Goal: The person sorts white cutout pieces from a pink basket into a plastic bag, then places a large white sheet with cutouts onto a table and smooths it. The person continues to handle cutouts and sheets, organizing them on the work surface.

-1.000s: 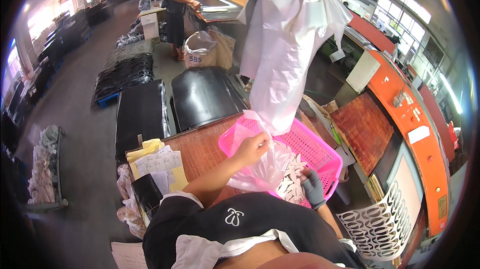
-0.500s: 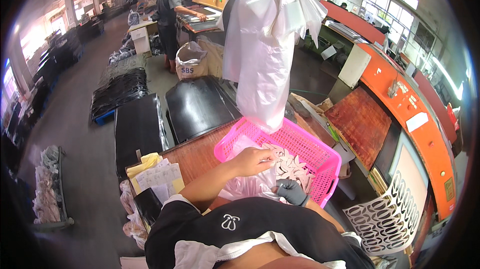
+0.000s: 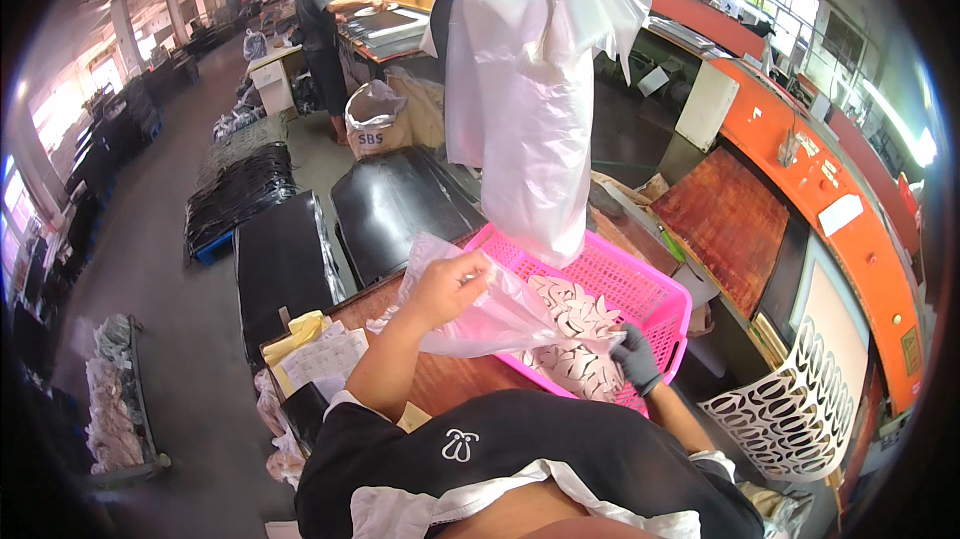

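A clear plastic bag (image 3: pixel 490 314) is stretched between my two hands over a pink plastic basket (image 3: pixel 655 289). My bare left hand (image 3: pixel 450 289) pinches one side of the bag above the basket's left end. On the opposite side my right hand (image 3: pixel 636 357), in a dark grey glove, grips the bag's edge near the basket's right wall. Inside the basket lies a heap of small pale pink cut pieces (image 3: pixel 575 324), partly covered by the bag. The basket rests on a brown wooden tabletop (image 3: pixel 465 379).
A bundle of white plastic bags (image 3: pixel 525 109) hangs just beyond the basket. Papers (image 3: pixel 325 359) lie at the table's left. Black-wrapped stacks (image 3: pixel 285 259) stand on the floor. An orange machine (image 3: pixel 800 159) and a punched sheet (image 3: pixel 785 409) are at the right. A person (image 3: pixel 322 49) works far off.
My hands have moved apart, left hand up and leftward, right hand rightward, spreading the plastic bag between them. More of the pale pieces shows now.
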Tool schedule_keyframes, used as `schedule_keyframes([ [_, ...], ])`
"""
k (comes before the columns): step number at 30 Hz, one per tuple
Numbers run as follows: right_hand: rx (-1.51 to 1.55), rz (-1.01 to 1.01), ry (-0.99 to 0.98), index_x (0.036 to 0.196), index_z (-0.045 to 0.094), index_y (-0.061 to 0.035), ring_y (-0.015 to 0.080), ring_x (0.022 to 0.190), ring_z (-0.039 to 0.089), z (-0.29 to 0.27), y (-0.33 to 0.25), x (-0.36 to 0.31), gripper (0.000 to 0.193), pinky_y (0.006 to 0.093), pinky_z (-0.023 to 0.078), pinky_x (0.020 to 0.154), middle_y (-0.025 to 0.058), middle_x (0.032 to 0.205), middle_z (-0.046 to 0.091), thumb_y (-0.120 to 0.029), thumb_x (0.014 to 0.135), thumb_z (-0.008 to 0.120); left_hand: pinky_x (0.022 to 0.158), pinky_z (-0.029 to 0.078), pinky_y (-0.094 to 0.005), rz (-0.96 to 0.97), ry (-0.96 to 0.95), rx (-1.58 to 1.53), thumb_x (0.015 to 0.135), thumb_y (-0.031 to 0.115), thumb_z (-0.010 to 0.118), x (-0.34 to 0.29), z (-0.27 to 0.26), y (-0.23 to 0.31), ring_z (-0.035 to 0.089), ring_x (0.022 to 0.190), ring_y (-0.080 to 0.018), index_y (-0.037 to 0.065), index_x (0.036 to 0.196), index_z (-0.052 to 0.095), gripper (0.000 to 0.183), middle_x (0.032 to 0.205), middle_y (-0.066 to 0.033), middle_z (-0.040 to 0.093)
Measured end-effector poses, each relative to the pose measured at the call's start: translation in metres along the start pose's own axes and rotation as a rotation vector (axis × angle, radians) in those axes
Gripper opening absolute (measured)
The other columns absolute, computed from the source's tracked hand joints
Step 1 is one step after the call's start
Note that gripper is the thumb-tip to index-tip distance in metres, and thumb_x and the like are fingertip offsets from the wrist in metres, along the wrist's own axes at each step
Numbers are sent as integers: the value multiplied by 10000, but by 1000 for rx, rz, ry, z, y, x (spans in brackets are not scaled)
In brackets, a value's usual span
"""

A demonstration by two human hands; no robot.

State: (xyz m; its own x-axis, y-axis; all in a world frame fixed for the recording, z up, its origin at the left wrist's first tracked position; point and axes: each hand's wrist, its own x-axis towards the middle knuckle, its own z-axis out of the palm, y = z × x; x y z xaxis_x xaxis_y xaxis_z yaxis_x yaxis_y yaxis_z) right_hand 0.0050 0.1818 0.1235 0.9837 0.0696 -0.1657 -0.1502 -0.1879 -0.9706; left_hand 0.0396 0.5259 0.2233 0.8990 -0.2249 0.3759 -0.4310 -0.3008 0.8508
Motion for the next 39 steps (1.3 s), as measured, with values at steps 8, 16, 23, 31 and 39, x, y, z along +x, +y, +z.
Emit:
schedule_keyframes([
  [8, -80, -334, -447, 1252, 373, 20, 247, 1166, 400, 34, -40, 33, 587, 354, 312, 982, 158, 1206, 455, -321, 814, 564, 640, 452, -254, 248, -443, -41, 785, 112, 610, 7, 31, 31, 589, 717, -124, 23, 895, 599, 142, 789, -73, 619],
  [16, 100, -492, -349, 1300, 304, 1, 256, 1166, 405, 66, -57, 29, 735, 356, 303, 988, 144, 1235, 443, -374, 759, 632, 802, 410, -253, 86, -687, -469, 855, 182, 563, 9, 23, 34, 528, 923, -101, -51, 1127, 522, 361, 999, -71, 595],
  [23, 51, -220, -785, 947, 585, -11, 105, 788, 528, 55, -67, 17, 184, 256, 437, 761, 26, 873, 584, -65, 771, 598, 833, 422, -279, -256, -670, -858, 836, 98, 534, 11, 27, 10, 551, 957, -145, -65, 1167, 483, 373, 1069, -104, 575],
  [31, -153, -653, -310, 1289, 321, -1, 213, 1127, 440, 59, -78, 38, 695, 346, 324, 978, 103, 1232, 445, -178, 727, 689, 843, 440, -299, -503, -808, -1148, 783, 70, 538, 11, 54, 9, 576, 949, -187, -63, 1200, 443, 447, 1087, -127, 566],
  [39, 353, -129, -550, 944, 620, -32, 110, 807, 565, 58, -57, 8, 173, 264, 462, 750, 24, 887, 610, -86, 779, 612, 870, 431, -325, -535, -742, -1294, 778, 75, 553, -3, 53, -14, 568, 971, -203, -51, 1177, 466, 428, 1104, -131, 558],
])
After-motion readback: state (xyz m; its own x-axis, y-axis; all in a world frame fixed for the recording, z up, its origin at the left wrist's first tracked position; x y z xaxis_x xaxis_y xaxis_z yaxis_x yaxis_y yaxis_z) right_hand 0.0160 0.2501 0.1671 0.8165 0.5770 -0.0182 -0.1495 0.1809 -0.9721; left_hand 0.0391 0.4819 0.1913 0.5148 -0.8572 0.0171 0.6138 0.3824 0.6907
